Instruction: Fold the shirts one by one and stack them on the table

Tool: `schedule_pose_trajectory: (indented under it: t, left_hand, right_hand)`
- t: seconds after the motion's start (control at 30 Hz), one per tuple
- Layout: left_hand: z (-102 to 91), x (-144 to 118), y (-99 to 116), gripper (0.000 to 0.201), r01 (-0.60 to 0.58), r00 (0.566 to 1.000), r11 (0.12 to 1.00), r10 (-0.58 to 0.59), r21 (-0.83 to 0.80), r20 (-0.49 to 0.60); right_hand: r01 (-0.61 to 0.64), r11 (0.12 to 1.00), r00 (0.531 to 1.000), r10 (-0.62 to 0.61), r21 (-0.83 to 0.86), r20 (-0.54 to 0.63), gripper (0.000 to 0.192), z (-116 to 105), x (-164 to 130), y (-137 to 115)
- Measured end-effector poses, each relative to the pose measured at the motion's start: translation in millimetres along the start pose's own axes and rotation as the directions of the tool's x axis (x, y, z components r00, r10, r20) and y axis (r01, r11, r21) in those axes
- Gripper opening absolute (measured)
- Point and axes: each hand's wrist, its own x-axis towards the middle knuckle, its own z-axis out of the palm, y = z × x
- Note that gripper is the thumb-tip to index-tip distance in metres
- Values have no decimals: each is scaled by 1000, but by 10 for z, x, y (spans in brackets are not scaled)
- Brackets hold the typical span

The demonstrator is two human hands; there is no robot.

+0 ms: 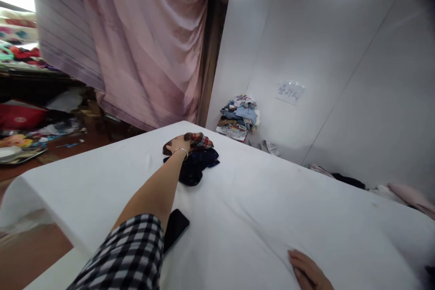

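My left hand point(179, 144), with a bracelet on its wrist, reaches out to the far part of the white-covered table point(129, 170). Its fingers close on a crumpled plaid cloth point(200, 139) in red, brown and cream; the fingertips are partly hidden. Right beside it lies a bunched dark navy cloth point(195, 165). Close to my left forearm is a black phone point(177, 226), partly covered by the sleeve. At the lower right, my right hand point(309, 271) rests on the white cover, fingers stretched out and holding nothing that I can see.
A stack of folded clothes point(239, 115) stands by the wall beyond the table's far edge. More fabric point(350, 180) lies along the right edge. A pink curtain point(146, 41) hangs at the back left. A red bag point(20, 115) and clutter lie on the left.
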Motion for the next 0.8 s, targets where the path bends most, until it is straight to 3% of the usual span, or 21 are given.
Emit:
schedule_pose_trajectory:
  t: [0.07, 0.13, 0.17, 0.2, 0.23, 0.3, 0.33, 0.4, 0.43, 0.5, 0.57, 0.63, 0.67, 0.7, 0.73, 0.77, 0.8]
  left_hand:
    - [-18, 25, 246, 32, 48, 998, 993, -52, -108, -32]
    - [-36, -34, 637, 35, -33, 996, 984, 19, -173, -84]
    - [-39, -112, 869, 34, -101, 991, 974, 80, -203, -107]
    - [-34, -229, 1108, 33, -252, 963, 928, 212, -275, -167]
    - [-17, -389, 1338, 32, -410, 910, 859, 361, -307, -206]
    - [64, -843, 1709, 32, -656, 751, 696, 639, -292, -165]
    - [130, -1130, 1823, 31, -753, 635, 591, 769, -290, -81]
    - [306, -1781, 1874, 28, -862, 349, 379, 925, -336, 148]
    - [408, -2121, 1813, 25, -881, 219, 295, 947, -369, 235]
    - [613, -2754, 1569, 27, -878, 2, 168, 938, -448, 347]
    - [775, -3245, 1264, 28, -839, -169, 98, 888, -535, 428]
    - [860, -3529, 1020, 25, -751, -313, 82, 830, -656, 462]
    - [872, -3590, 942, 25, -691, -347, 108, 818, -715, 459]
    - [869, -3600, 895, 27, -627, -339, 158, 827, -763, 449]
    - [854, -3568, 875, 29, -569, -279, 228, 850, -790, 447]
    - [836, -3502, 872, 30, -529, -169, 311, 873, -790, 457]
    - [820, -3411, 878, 29, -509, -20, 401, 879, -762, 477]
  right_hand:
    - [12, 1000, 1000, -12, -15, 2, 27, -25, -3, 0]
    - [-5, 1000, 1000, 5, -16, 3, 26, -39, -5, -25]
    - [-29, 1000, 1000, 29, -12, 6, 25, -40, -8, -51]
    - [-64, 998, 998, 64, -4, 11, 24, -39, -11, -88]
    - [-111, 994, 994, 111, 10, 22, 24, -35, -16, -134]
    - [-236, 969, 972, 235, 80, 25, 26, -30, -29, -244]
    - [-300, 941, 953, 303, 155, 4, 29, -36, -33, -300]
    - [-374, 838, 898, 434, 397, -72, 38, -75, -30, -389]
    - [-357, 759, 866, 487, 545, -110, 44, -111, -21, -415]
    - [-254, 568, 820, 555, 783, -136, 50, -209, 8, -425]
    - [-177, 420, 814, 571, 890, -108, 50, -309, 37, -392]
    - [-165, 354, 806, 586, 921, -80, 48, -376, 57, -345]
    - [-168, 335, 800, 596, 927, -71, 50, -393, 64, -326]
    - [-170, 316, 794, 605, 933, -60, 53, -400, 71, -312]
    - [-172, 294, 788, 613, 940, -48, 58, -400, 77, -304]
    - [-173, 274, 788, 615, 946, -34, 62, -397, 83, -302]
    - [-174, 257, 793, 609, 951, -20, 65, -395, 89, -303]
